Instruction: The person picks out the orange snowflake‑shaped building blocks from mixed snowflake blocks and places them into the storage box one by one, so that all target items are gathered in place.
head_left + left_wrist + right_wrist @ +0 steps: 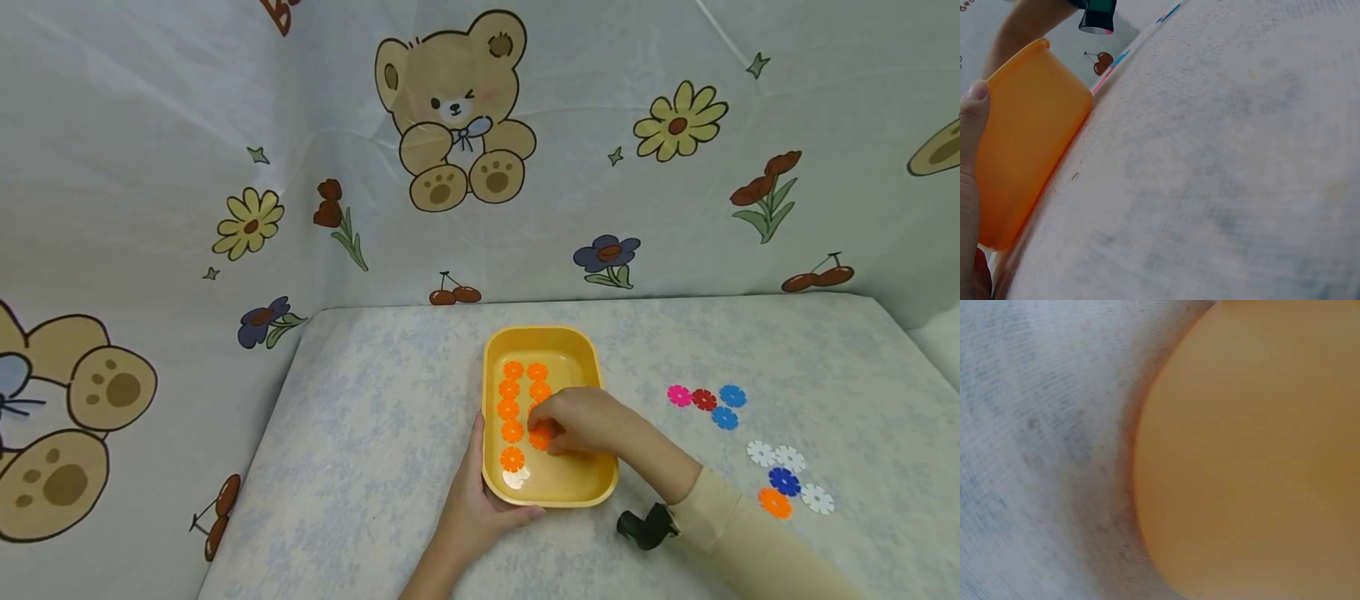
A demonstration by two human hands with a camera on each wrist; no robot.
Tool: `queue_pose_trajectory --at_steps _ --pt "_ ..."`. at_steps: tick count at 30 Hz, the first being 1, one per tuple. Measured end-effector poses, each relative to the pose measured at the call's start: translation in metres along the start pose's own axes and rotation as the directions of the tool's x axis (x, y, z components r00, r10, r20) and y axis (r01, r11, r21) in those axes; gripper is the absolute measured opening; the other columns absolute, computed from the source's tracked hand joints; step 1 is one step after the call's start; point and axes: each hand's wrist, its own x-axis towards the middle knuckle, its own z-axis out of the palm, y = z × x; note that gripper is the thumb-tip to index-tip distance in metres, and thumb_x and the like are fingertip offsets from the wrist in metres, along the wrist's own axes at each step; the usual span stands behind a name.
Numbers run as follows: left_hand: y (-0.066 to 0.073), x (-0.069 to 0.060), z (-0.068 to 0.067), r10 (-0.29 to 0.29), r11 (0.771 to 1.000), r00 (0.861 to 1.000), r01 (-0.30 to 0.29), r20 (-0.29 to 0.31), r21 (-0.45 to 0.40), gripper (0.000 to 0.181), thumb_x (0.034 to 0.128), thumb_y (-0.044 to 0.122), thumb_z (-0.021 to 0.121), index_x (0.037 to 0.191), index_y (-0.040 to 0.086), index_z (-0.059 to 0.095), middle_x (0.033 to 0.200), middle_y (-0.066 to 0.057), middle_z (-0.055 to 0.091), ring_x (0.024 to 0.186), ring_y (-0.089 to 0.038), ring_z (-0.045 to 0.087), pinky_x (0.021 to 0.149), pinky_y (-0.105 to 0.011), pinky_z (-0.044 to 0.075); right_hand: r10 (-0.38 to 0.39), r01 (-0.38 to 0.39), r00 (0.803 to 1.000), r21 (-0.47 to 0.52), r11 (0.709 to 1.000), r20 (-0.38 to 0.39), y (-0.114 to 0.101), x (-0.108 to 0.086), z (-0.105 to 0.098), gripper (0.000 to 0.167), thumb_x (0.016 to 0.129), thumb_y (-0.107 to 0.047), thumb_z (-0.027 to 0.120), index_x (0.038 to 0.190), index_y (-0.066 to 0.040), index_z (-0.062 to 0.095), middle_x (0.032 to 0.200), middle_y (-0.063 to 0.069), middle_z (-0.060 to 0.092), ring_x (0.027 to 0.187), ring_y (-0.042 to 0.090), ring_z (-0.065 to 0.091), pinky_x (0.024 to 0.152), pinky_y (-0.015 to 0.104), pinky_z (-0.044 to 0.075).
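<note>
A yellow plastic tray (pixel 585 483) stands on the table. My left hand (pixel 474 507) grips its near left corner, thumb along the front wall and fingers at the left side. In the left wrist view the thumb presses the tray's outer wall (pixel 1035 137). Inside the tray, notched orange plastic discs (pixel 508 409) lie in two columns. My right hand (pixel 581 419) reaches in from the right, its curled fingers and thumb around an orange disc (pixel 540 439) in the right column. That hand partly covers this column. The tray's wall (pixel 1241 456) fills much of the right wrist view.
Right of the tray lie a pink disc (pixel 678 396), a red disc (pixel 704 400) and two blue discs (pixel 724 417). Nearer are white discs (pixel 817 498), a dark blue disc (pixel 784 482) and an orange disc (pixel 775 503). A printed cloth (pixel 570 50) hangs behind the table.
</note>
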Motion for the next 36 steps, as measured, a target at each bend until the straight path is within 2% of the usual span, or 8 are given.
queue_pose_trajectory --at_steps 11,15,20,25,27,30,32,36 --pt "-0.001 0.0 0.0 -0.001 1.0 1.0 0.001 -0.002 0.017 0.133 0.0693 0.037 0.091 0.161 0.026 -0.005 0.167 0.007 0.016 0.147 -0.014 0.035 0.115 -0.014 0.028 0.07 -0.071 0.993 -0.008 0.997 -0.095 -0.003 0.001 0.006 0.019 0.08 -0.028 0.083 0.092 -0.019 0.073 0.068 -0.013 0.055 0.064 0.007 0.047 0.064 0.023 0.044" --pt "-0.001 0.0 0.001 -0.002 1.0 1.0 0.002 0.003 -0.001 0.133 0.0694 0.036 0.091 0.161 0.026 -0.005 0.167 0.008 0.015 0.147 -0.013 0.034 0.115 -0.014 0.028 0.087 -0.091 0.989 -0.028 0.995 -0.121 -0.004 0.002 0.007 0.022 0.078 -0.032 0.085 0.088 -0.019 0.071 0.067 -0.012 0.056 0.063 0.007 0.047 0.063 0.023 0.044" --pt "-0.003 0.0 0.001 -0.002 1.0 1.0 0.002 0.001 0.006 0.132 0.0708 0.036 0.091 0.161 0.025 -0.005 0.167 0.008 0.014 0.147 -0.014 0.035 0.114 -0.013 0.029 0.072 -0.071 0.986 0.017 0.997 -0.151 -0.005 -0.007 0.001 0.027 0.081 -0.033 0.082 0.1 -0.016 0.075 0.08 -0.011 0.066 0.073 0.007 0.055 0.071 0.026 0.052" --pt "-0.004 0.0 0.003 0.01 1.0 1.0 -0.01 -0.005 -0.006 0.132 0.0707 0.034 0.091 0.161 0.025 -0.005 0.167 0.006 0.013 0.148 -0.015 0.032 0.114 -0.014 0.028 0.094 -0.078 0.956 0.067 0.995 -0.278 0.0 -0.042 -0.013 0.021 0.088 -0.027 0.076 0.107 -0.018 0.075 0.087 -0.015 0.065 0.083 0.007 0.055 0.076 0.026 0.054" --pt "-0.004 0.001 0.003 0.021 1.0 1.0 -0.021 -0.009 -0.014 0.133 0.0698 0.033 0.092 0.161 0.026 -0.005 0.168 0.005 0.013 0.149 -0.016 0.03 0.115 -0.014 0.027 0.098 -0.081 0.922 0.06 0.995 -0.374 0.007 -0.063 -0.018 0.019 0.088 -0.022 0.076 0.107 -0.02 0.075 0.087 -0.017 0.065 0.084 0.007 0.055 0.073 0.024 0.054" --pt "-0.004 0.001 0.004 0.047 0.998 0.999 -0.047 -0.011 -0.028 0.133 0.069 0.03 0.092 0.16 0.03 -0.005 0.168 0.004 0.012 0.15 -0.018 0.028 0.116 -0.014 0.026 0.088 -0.098 0.852 0.008 0.995 -0.516 0.023 -0.098 -0.021 0.024 0.084 -0.014 0.079 0.107 -0.023 0.075 0.091 -0.017 0.066 0.085 0.005 0.054 0.067 0.022 0.053" --pt "-0.004 0.002 0.004 0.058 0.998 0.998 -0.058 -0.01 -0.032 0.133 0.0692 0.028 0.092 0.16 0.033 -0.006 0.168 0.004 0.012 0.151 -0.019 0.028 0.116 -0.015 0.026 0.094 -0.126 0.824 -0.019 0.992 -0.559 0.035 -0.123 -0.022 0.031 0.08 -0.01 0.081 0.107 -0.024 0.074 0.092 -0.016 0.067 0.083 0.004 0.054 0.063 0.02 0.052" --pt "-0.003 0.002 0.003 0.066 0.997 0.998 -0.066 -0.009 -0.038 0.132 0.0705 0.027 0.092 0.159 0.035 -0.006 0.168 0.004 0.012 0.151 -0.019 0.028 0.116 -0.016 0.027 0.26 -0.282 0.878 0.004 0.959 -0.401 0.061 -0.17 -0.022 0.039 0.079 -0.014 0.082 0.116 -0.022 0.071 0.093 -0.014 0.064 0.08 -0.001 0.051 0.061 0.018 0.05"
